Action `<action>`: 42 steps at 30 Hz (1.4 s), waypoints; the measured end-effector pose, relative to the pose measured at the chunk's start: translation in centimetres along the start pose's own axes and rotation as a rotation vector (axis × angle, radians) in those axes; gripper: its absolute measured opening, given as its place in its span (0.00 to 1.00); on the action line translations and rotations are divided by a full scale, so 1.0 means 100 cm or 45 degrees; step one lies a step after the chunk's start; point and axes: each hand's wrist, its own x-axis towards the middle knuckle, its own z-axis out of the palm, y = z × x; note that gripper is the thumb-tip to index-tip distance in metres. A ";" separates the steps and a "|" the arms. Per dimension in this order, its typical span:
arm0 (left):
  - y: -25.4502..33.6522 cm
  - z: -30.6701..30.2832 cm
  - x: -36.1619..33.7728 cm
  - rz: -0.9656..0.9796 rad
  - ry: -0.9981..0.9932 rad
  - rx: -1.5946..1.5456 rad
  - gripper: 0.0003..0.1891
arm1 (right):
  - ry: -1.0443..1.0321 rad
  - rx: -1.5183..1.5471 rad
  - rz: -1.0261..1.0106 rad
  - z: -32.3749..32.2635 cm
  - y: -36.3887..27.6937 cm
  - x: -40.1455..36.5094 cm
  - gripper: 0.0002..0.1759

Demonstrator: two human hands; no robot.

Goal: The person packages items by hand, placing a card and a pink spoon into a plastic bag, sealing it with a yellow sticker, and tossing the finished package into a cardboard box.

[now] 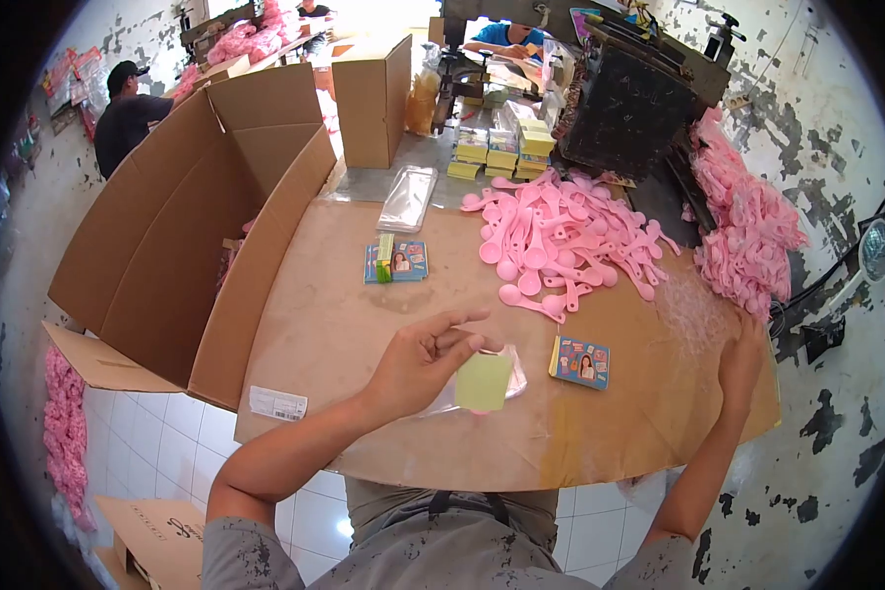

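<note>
My left hand (428,362) is over the near middle of the table, its fingers curled and its index finger stretched out. Thumb and fingertips close at the top edge of a yellow-green card (483,382). Beneath the card are clear plastic bags (516,379). My right hand (742,359) is at the table's right edge, against the bottom of a heap of wrapped pink items (752,236); its fingertips are partly hidden. Between the hands sits a small stack of blue printed cards (584,363). Behind it spreads a pile of pink plastic spoons (560,231).
A banded stack of blue cards (396,263) and clear bags (408,199) lie left of the spoons. A large open carton (167,226) borders the table's left. Yellow card bundles (501,147) and a black machine (624,108) stand behind. Two people (128,118) work farther back.
</note>
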 end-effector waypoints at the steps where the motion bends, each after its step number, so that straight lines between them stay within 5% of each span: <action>1: 0.000 0.000 0.000 -0.010 0.012 0.018 0.21 | -0.107 0.345 0.034 -0.009 -0.023 0.005 0.20; 4: -0.006 0.001 0.000 0.020 0.034 0.037 0.19 | -0.800 1.269 0.125 -0.042 -0.125 0.013 0.21; 6: -0.010 0.001 0.001 0.043 0.049 0.035 0.18 | -0.877 1.490 -0.351 -0.049 -0.186 0.002 0.23; 8: -0.014 0.001 0.000 0.069 0.061 0.041 0.18 | -0.932 1.827 -0.507 -0.051 -0.233 -0.008 0.25; 14: -0.008 -0.004 0.000 0.067 0.065 0.014 0.18 | -1.333 2.290 -0.110 -0.019 -0.273 -0.010 0.20; 26: -0.015 -0.005 0.003 -0.009 0.041 0.039 0.16 | -1.207 2.425 0.098 -0.004 -0.260 -0.014 0.10; 31: -0.017 -0.011 0.002 0.123 -0.057 0.163 0.15 | -1.099 2.415 -0.134 0.000 -0.252 -0.015 0.10; 37: -0.014 -0.016 0.002 -0.014 -0.055 -0.177 0.14 | -1.153 2.393 -0.157 0.003 -0.246 -0.012 0.10; 42: -0.014 -0.010 0.004 -0.122 -0.001 0.042 0.14 | -1.044 2.280 -0.219 0.003 -0.250 -0.014 0.10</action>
